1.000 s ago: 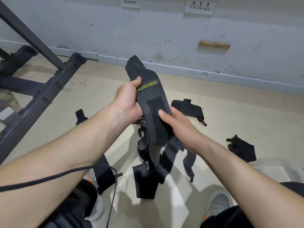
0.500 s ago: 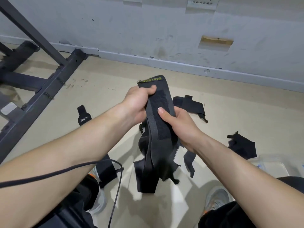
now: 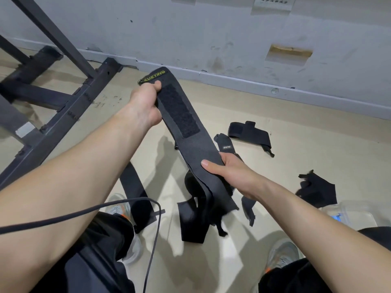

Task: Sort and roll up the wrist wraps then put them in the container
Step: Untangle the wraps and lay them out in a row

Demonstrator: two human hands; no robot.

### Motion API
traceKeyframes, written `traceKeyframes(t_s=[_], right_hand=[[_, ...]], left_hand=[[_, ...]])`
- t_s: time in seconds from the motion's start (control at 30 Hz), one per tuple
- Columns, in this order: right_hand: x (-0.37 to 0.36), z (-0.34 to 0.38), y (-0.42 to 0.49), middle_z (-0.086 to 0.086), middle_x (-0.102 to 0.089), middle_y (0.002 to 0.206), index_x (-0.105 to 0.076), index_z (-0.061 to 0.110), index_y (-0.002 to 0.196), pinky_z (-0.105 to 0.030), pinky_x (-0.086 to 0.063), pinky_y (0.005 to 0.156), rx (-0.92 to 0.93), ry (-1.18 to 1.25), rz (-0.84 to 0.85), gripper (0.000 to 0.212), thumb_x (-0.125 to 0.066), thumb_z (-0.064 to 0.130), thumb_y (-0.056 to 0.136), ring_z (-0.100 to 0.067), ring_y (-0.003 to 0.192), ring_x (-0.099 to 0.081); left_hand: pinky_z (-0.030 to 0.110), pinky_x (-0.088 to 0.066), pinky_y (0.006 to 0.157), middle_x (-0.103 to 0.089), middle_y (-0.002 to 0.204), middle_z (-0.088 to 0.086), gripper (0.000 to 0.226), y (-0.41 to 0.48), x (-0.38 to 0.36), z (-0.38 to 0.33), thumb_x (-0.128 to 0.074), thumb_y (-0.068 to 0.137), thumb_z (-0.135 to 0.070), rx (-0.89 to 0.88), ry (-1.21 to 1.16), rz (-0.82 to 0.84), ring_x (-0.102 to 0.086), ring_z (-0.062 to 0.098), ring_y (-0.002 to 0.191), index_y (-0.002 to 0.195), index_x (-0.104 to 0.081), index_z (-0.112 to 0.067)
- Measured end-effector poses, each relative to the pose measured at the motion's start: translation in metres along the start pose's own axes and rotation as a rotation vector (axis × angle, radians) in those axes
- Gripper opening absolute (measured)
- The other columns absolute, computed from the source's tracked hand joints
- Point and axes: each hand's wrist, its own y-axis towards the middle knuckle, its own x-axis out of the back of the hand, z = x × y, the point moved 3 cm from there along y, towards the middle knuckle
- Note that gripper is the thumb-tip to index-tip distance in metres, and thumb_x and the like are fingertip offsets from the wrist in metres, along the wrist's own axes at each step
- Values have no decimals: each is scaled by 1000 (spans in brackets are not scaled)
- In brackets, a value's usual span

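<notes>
Now you've pulled the wrist wrap (image 3: 191, 136) out straight.
Left hand (image 3: 143, 106) grips labelled end, right hand (image 3: 229, 173) pinches lower down, wrap midair, not in container (image 3: 359, 210); rolling likely next.

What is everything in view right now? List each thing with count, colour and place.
held wrist wrap: 1, dark grey with a yellow-lettered tag, stretched between both hands
hanging straps: count unclear, black, below the held wrap
loose wrist wraps: at least three, black, on the floor ahead and to the right
container: 1, clear plastic, lower right, partly behind the right forearm
metal frame: 1, black, left on the floor
cable: 1, black, across the left forearm
floor: beige
wall: pale grey, ahead
shoes: 2, grey with orange, bottom
left hand: grips the wrap's tag end
right hand: grips the wrap lower down
</notes>
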Motion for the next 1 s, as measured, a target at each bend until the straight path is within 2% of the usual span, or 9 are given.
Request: traceKeyframes(t_s=[0.07,0.17,0.3,0.43,0.53,0.63,0.77,0.87,1.0], right_hand=[[-8,-4,1,-1,-78,111,-70,16,117,-29,-58,90,-11,14,4,20,-64,25,101,-18,102,-75],[-18,-12,4,2,-79,103,-70,16,112,-21,-57,78,-40,51,13,14,-64,22,101,-13,93,-75],[-38,-33,11,4,-78,111,-67,15,119,-26,-56,91,-111,-6,74,20,-65,23,101,-12,104,-74],[-60,-59,25,7,-76,87,-66,17,96,-17,-51,62,-233,-42,121,7,-65,23,100,-7,78,-72],[-74,-81,48,-1,-78,92,-71,15,94,-26,-55,76,-288,-86,122,14,-67,28,99,-16,85,-73],[-86,-112,78,-10,-79,102,-74,8,104,-38,-59,92,-352,-57,91,24,-70,30,97,-25,94,-75],[-92,-151,120,-11,-79,104,-71,6,114,-42,-58,98,-468,-37,100,31,-71,31,96,-27,97,-76],[-93,-178,159,-11,-79,106,-72,8,116,-43,-57,99,-547,-23,117,23,-69,22,98,-28,101,-75],[-96,-206,222,-14,-77,106,-69,8,115,-40,-57,94,-594,-50,44,22,-61,6,95,-30,98,-74]], left_hand=[[51,-62,65,-75,111,17,29,10,12,-2,-58,101,-14,-17,3,-29,-76,35,93,127,-63,-4],[49,-62,65,-75,111,16,31,20,32,0,-60,100,-15,-39,17,-54,-77,34,90,129,-61,-5],[34,-60,56,-73,106,11,20,30,64,16,-59,103,-16,-87,120,-116,-74,23,83,120,-60,-6],[32,-58,72,-73,110,7,17,53,108,34,-55,105,-21,-82,220,-142,-70,20,87,114,-65,-11],[34,-59,77,-73,108,3,15,78,138,44,-52,106,-18,-63,183,-110,-71,20,92,110,-65,-23],[35,-59,80,-74,102,3,13,111,170,47,-56,102,-14,-55,211,-122,-71,20,89,103,-66,-23],[33,-54,73,-70,85,2,11,165,209,58,-68,93,-12,-21,398,-172,-67,21,76,86,-62,-19],[32,-62,83,-75,97,3,12,210,233,74,-72,91,-6,-20,426,-207,-73,20,87,91,-68,-18],[27,-61,72,-75,97,1,11,269,247,79,-73,92,-7,-78,374,-281,-75,21,94,95,-70,-17]])
